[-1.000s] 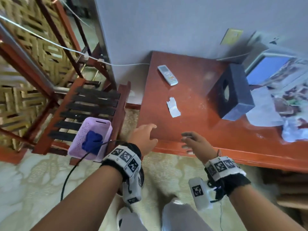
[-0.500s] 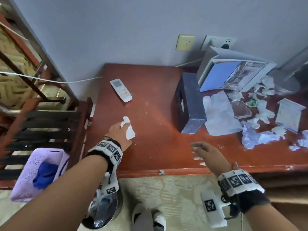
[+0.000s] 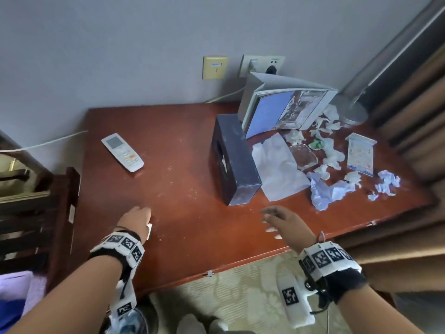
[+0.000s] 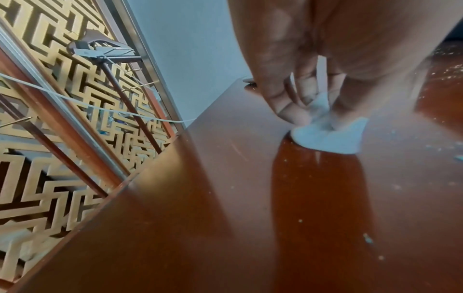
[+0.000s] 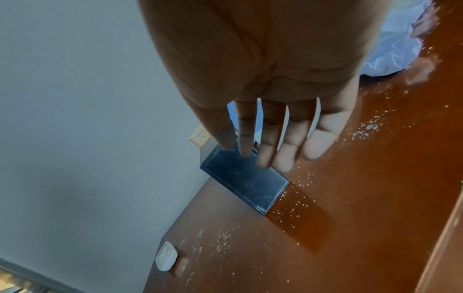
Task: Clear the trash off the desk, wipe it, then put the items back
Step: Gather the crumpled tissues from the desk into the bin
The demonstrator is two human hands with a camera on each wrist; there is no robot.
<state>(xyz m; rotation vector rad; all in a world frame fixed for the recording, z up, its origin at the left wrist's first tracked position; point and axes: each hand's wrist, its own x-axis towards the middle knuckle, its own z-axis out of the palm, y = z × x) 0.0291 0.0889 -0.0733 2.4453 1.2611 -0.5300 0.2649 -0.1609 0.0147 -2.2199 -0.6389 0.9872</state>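
On the red-brown desk [image 3: 183, 179], near its front left corner, my left hand [image 3: 140, 216] pinches a small white paper scrap [image 4: 330, 136] against the wood. In the head view only a corner of that scrap [image 3: 149, 229] shows beside the wrist. My right hand [image 3: 271, 214] hovers over the front edge with straight, spread fingers [image 5: 270, 142] and holds nothing. Crumpled white paper trash [image 3: 325, 189] litters the right end of the desk. White crumbs speckle the middle.
A white remote [image 3: 122, 151] lies at the back left. A dark tissue box [image 3: 234, 160], a flat tissue sheet [image 3: 279, 167], an open magazine [image 3: 286, 107], a small card [image 3: 360, 154] and a lamp base [image 3: 349, 112] crowd the right. A bin [image 3: 131, 319] and a purple basket [image 3: 14, 292] sit on the floor at left.
My left hand reached the paper scrap, took hold of it and drew it toward the desk's front edge. The head view swung right. The right hand stayed hovering, open.
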